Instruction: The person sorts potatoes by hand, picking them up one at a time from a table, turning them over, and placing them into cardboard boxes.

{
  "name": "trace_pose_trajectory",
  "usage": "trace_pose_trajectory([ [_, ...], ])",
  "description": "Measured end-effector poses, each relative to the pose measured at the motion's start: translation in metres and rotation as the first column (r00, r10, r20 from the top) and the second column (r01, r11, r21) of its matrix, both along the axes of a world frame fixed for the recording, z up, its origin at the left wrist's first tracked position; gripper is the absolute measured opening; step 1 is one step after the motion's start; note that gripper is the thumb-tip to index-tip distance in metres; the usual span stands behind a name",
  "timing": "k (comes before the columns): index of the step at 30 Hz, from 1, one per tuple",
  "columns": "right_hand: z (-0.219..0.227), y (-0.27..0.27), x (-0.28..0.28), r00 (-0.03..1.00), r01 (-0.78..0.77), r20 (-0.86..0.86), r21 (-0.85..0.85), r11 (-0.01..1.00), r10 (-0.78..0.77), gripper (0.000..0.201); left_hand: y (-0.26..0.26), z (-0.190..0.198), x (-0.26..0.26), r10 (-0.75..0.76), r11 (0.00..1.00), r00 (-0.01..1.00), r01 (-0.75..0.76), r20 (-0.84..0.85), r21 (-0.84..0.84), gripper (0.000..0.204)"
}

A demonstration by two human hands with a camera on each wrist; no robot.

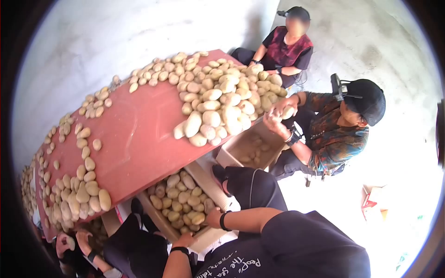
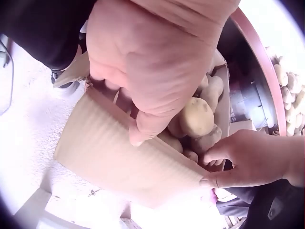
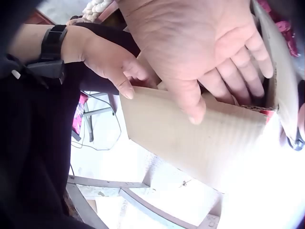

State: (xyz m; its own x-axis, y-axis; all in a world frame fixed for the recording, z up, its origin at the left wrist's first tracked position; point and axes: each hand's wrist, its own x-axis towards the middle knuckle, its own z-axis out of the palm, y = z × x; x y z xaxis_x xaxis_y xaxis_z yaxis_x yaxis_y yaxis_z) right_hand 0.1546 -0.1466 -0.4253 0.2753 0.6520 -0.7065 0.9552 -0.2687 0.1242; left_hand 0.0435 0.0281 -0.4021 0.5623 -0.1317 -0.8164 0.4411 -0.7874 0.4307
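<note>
A cardboard box (image 1: 204,241) full of potatoes (image 1: 183,204) stands below the edge of the red table. My left hand (image 1: 185,240) grips the box's near wall; in the left wrist view its fingers go over the rim and its thumb lies outside. Farther along the same wall, my right hand (image 1: 214,217) holds the rim too. Seen from the right wrist, the right hand's fingers reach inside the box near a corner, with the thumb over the outer face. The parts of the fingers behind the cardboard are hidden.
Heaps of potatoes cover parts of the red table (image 1: 134,125). A person (image 1: 340,129) at the right holds a potato over another box (image 1: 227,155); a second person (image 1: 287,51) sits beyond. At the lower left, another person's hands (image 1: 83,241) show. Metal frame legs (image 3: 109,186) stand nearby.
</note>
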Motion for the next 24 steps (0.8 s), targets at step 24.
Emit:
trace_pose_trajectory([
  [24,0.013,0.009,-0.001,0.978,0.206,-0.019,-0.052,0.977,-0.207,0.021,0.002,-0.064,-0.006,-0.224,0.943,0.964,0.251,-0.14,0.218,0.038],
])
